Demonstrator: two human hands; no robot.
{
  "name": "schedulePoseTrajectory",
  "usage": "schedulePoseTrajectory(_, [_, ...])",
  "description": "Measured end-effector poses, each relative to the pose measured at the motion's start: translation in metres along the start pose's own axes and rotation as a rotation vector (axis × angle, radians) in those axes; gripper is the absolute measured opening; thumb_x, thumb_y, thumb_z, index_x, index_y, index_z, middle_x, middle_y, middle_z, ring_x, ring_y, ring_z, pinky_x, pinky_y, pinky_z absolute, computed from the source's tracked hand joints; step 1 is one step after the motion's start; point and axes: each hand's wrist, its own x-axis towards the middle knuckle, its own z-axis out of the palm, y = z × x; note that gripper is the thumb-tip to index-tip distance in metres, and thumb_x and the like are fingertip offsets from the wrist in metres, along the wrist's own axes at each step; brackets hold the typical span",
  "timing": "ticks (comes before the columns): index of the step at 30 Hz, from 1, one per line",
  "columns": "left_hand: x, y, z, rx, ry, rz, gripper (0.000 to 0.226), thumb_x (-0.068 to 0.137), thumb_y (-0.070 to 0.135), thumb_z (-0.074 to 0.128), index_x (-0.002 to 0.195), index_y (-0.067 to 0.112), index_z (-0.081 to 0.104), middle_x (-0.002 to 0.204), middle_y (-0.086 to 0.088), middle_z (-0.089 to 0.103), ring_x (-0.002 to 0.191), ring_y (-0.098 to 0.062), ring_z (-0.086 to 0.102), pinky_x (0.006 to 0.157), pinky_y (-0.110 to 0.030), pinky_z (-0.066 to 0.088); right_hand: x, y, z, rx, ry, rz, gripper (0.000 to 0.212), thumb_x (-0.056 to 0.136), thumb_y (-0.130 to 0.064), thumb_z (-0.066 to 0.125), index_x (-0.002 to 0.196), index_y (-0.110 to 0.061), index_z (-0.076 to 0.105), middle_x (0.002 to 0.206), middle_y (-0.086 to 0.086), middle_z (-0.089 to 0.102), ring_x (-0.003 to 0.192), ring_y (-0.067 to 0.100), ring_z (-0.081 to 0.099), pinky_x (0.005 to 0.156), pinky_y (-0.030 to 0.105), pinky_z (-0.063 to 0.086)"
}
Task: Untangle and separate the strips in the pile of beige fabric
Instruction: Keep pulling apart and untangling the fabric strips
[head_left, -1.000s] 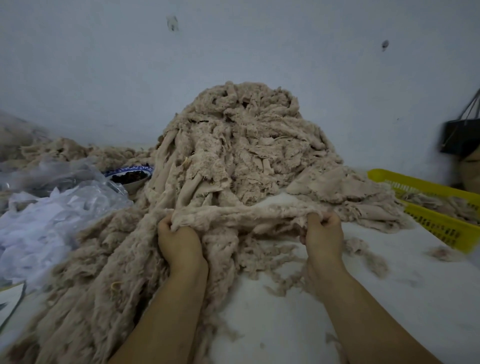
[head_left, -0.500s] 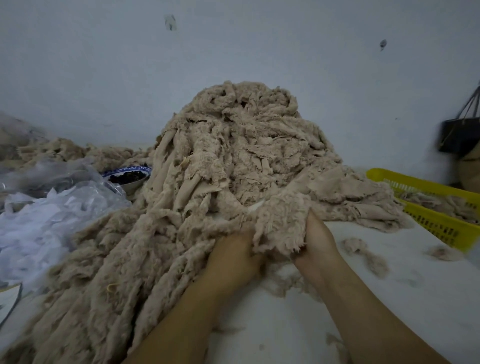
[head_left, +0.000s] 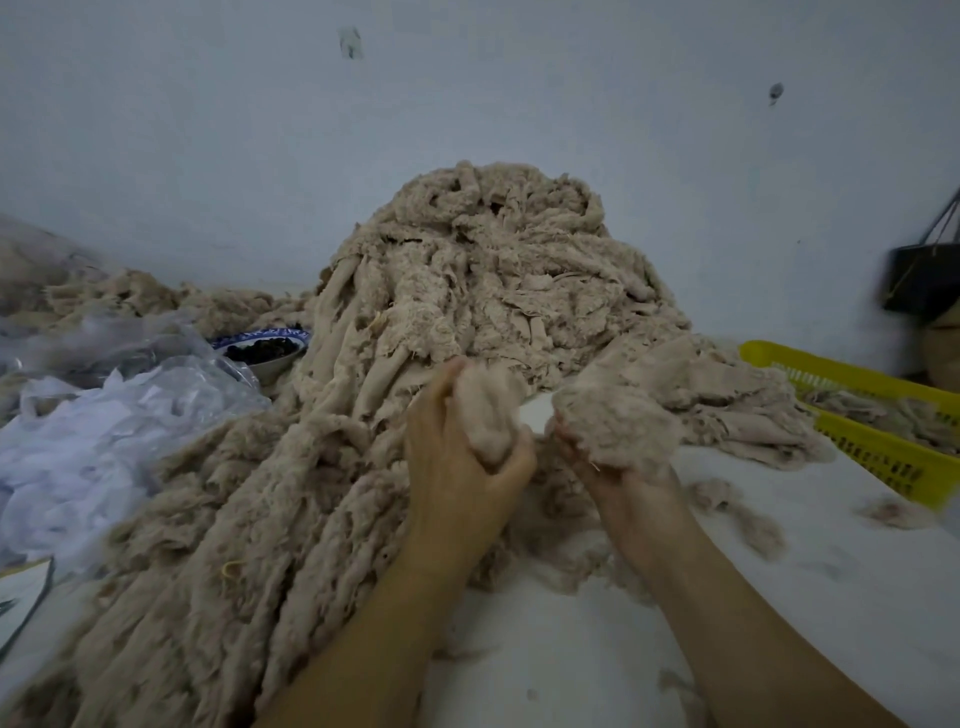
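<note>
A tall pile of beige fabric strips (head_left: 483, 291) rises against the wall and spills down to the left front over the white table (head_left: 810, 582). My left hand (head_left: 457, 462) is closed around a bunched end of beige fabric (head_left: 488, 410) at the pile's foot. Just to its right, my right hand (head_left: 618, 467) grips a fluffy clump of the same fabric (head_left: 613, 426), which covers most of its fingers. A small gap of white table shows between the two clumps.
A yellow plastic basket (head_left: 878, 457) with beige scraps stands at the right. Clear plastic bags with white pieces (head_left: 88, 441) lie at the left, behind them a blue-rimmed bowl (head_left: 265, 351). Loose beige tufts (head_left: 893, 512) dot the table. A dark bag (head_left: 919, 275) hangs at the far right.
My hands, first wide apart stretching one strip, came together at the pile's foot. Now each holds its own bunched clump, slightly apart.
</note>
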Motion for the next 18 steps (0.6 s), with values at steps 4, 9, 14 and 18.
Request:
schedulePoseTrajectory(4, [-0.004, 0.001, -0.004, -0.147, -0.274, 0.206, 0.037, 0.093, 0.041, 0.042, 0.085, 0.015, 0.067, 0.092, 0.001, 0.062, 0.089, -0.012, 0.055, 0.081, -0.031, 0.047, -0.003, -0.001, 0.007, -0.514, 0.07, -0.126, 0.023, 0.104, -0.01, 0.045, 0.102, -0.02, 0.066, 0.078, -0.013, 0.071, 0.071, 0.005, 0.067, 0.055, 0.012, 0.051])
schedulePoseTrajectory(9, [-0.01, -0.008, 0.005, -0.105, -0.478, -0.056, 0.053, 0.085, 0.079, 0.033, 0.098, 0.039, 0.064, 0.098, 0.018, 0.06, 0.089, -0.001, 0.058, 0.079, -0.031, 0.051, -0.007, 0.004, 0.01, -0.791, 0.006, -0.326, 0.018, 0.101, -0.019, 0.05, 0.104, -0.032, 0.062, 0.113, -0.008, 0.062, 0.102, 0.005, 0.06, 0.083, 0.025, 0.052])
schedulePoseTrajectory(14, [-0.008, -0.012, 0.005, -0.171, -0.587, -0.259, 0.062, 0.079, 0.075, 0.057, 0.13, 0.041, 0.056, 0.117, 0.025, 0.06, 0.098, 0.005, 0.06, 0.082, -0.018, 0.051, -0.006, 0.006, 0.011, -0.824, -0.04, -0.286, 0.018, 0.102, -0.025, 0.053, 0.087, -0.035, 0.056, 0.084, -0.013, 0.062, 0.073, 0.003, 0.058, 0.063, 0.022, 0.047])
schedulePoseTrajectory(18, [-0.01, -0.011, 0.009, -0.25, -0.506, -0.36, 0.027, 0.097, 0.031, 0.057, 0.077, 0.014, 0.064, 0.064, 0.0, 0.058, 0.059, -0.006, 0.052, 0.055, -0.03, 0.043, -0.008, 0.006, 0.013, -0.88, -0.118, -0.342, 0.017, 0.1, -0.03, 0.056, 0.085, -0.037, 0.057, 0.077, -0.023, 0.062, 0.066, -0.006, 0.056, 0.056, 0.008, 0.042])
